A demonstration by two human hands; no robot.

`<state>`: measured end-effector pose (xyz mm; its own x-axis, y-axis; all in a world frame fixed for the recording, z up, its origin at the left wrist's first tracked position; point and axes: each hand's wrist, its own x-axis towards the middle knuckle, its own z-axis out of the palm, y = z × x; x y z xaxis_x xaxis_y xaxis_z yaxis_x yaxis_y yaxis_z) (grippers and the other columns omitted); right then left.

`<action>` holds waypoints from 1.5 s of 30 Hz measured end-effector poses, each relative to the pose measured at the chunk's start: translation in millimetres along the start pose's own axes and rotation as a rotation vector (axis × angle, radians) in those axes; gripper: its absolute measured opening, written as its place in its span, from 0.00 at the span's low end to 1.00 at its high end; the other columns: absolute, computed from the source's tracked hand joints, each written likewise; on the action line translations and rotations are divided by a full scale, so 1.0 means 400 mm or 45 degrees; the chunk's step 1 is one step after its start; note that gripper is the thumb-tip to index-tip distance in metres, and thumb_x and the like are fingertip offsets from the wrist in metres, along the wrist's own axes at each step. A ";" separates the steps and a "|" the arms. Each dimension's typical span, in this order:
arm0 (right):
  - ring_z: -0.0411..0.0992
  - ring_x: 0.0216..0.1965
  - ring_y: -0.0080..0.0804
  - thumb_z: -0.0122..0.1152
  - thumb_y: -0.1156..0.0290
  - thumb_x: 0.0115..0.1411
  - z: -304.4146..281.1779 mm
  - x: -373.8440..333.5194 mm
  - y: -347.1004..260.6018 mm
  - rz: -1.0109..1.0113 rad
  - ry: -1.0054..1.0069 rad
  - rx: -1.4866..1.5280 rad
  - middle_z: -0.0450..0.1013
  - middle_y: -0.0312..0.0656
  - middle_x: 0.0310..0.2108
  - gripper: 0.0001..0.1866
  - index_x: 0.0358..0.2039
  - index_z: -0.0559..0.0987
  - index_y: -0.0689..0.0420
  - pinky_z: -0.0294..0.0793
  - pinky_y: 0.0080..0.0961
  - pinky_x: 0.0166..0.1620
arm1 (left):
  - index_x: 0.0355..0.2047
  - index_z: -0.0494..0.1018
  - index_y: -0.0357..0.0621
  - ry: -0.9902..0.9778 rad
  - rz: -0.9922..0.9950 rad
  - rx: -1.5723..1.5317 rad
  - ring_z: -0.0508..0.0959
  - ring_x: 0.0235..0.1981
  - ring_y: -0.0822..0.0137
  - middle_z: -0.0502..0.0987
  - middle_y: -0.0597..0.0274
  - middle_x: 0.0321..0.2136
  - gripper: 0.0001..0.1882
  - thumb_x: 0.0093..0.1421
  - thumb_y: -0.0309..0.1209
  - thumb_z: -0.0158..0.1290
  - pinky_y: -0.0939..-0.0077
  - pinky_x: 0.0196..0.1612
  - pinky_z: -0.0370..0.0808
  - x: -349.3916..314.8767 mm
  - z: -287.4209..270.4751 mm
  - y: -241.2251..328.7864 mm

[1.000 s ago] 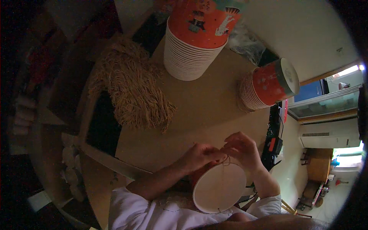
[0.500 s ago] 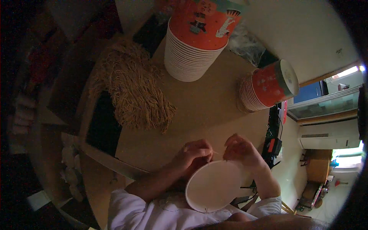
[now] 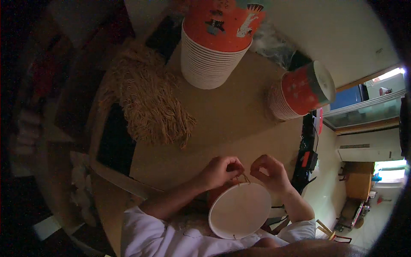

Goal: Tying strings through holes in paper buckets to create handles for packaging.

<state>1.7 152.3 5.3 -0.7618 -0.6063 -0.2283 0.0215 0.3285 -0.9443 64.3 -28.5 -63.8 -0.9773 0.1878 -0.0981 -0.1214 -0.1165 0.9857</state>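
Note:
A round paper bucket (image 3: 239, 210), white at its round face and red on the outside, rests against my lap and white shirt. A thin tan cord (image 3: 245, 180) stands in a small loop at its far rim, and a short bit of cord shows at the near rim. My left hand (image 3: 226, 171) is closed in a pinch on the cord just above that far rim. To the right of it my right hand (image 3: 269, 172) has thumb and forefinger curled together at the cord, close to the left fingertips. The bucket's underside is hidden.
Beyond my hands lies a brown board tabletop (image 3: 222, 124). A heap of tan cords (image 3: 150, 103) covers its left part. A tall stack of red and white paper buckets (image 3: 214, 60) stands at the back, a smaller stack (image 3: 295, 94) at the right. Clear plastic wrap (image 3: 274, 45) lies behind them.
My hands have shifted slightly; the left has turned, with its fingers now curled above the rim. The cord, stretched between the hands before, now stands as a loop at the rim.

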 end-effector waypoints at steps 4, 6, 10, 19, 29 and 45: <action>0.69 0.32 0.29 0.64 0.83 0.42 -0.013 0.012 -0.008 -0.266 -0.171 -0.305 0.69 0.38 0.28 0.10 0.26 0.74 0.59 0.68 0.22 0.35 | 0.27 0.73 0.37 -0.009 -0.150 0.017 0.75 0.27 0.76 0.76 0.61 0.23 0.06 0.52 0.27 0.55 0.79 0.31 0.72 0.004 -0.002 0.025; 0.69 0.31 0.31 0.65 0.83 0.41 -0.010 0.022 -0.013 -0.374 -0.192 -0.362 0.69 0.39 0.27 0.10 0.25 0.75 0.59 0.68 0.23 0.34 | 0.27 0.72 0.37 0.001 -0.153 0.015 0.75 0.27 0.76 0.76 0.61 0.23 0.06 0.52 0.27 0.55 0.79 0.31 0.72 0.003 0.002 0.025; 0.69 0.31 0.33 0.67 0.80 0.40 -0.011 0.033 0.017 -0.420 -0.229 -0.354 0.69 0.39 0.27 0.10 0.25 0.76 0.58 0.69 0.26 0.34 | 0.27 0.72 0.36 -0.016 -0.187 -0.067 0.75 0.26 0.75 0.76 0.61 0.22 0.06 0.52 0.27 0.55 0.79 0.30 0.72 0.005 0.009 0.021; 0.69 0.31 0.34 0.67 0.79 0.41 -0.010 0.044 0.038 -0.465 -0.220 -0.390 0.69 0.39 0.27 0.09 0.26 0.77 0.57 0.69 0.26 0.32 | 0.27 0.71 0.36 0.033 -0.053 0.044 0.76 0.25 0.73 0.76 0.60 0.22 0.06 0.52 0.26 0.54 0.78 0.29 0.73 0.007 0.013 0.001; 0.69 0.30 0.33 0.68 0.81 0.39 -0.017 0.045 0.040 -0.462 -0.232 -0.303 0.69 0.39 0.26 0.09 0.22 0.77 0.57 0.69 0.25 0.30 | 0.26 0.70 0.36 0.046 -0.086 0.007 0.76 0.25 0.72 0.76 0.59 0.21 0.05 0.52 0.26 0.53 0.77 0.29 0.73 0.007 0.012 0.007; 0.70 0.30 0.30 0.65 0.79 0.42 -0.037 0.041 0.007 -0.785 -0.387 -0.466 0.71 0.36 0.26 0.07 0.24 0.79 0.55 0.69 0.24 0.30 | 0.30 0.75 0.40 -0.154 0.142 0.399 0.77 0.28 0.63 0.75 0.54 0.24 0.07 0.49 0.26 0.54 0.73 0.33 0.72 0.009 -0.016 0.074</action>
<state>-20.3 154.1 2.3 -0.3543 -0.9118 0.2077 -0.6035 0.0532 -0.7956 56.2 -37.4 -35.9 -0.9517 0.3068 0.0110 0.0626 0.1589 0.9853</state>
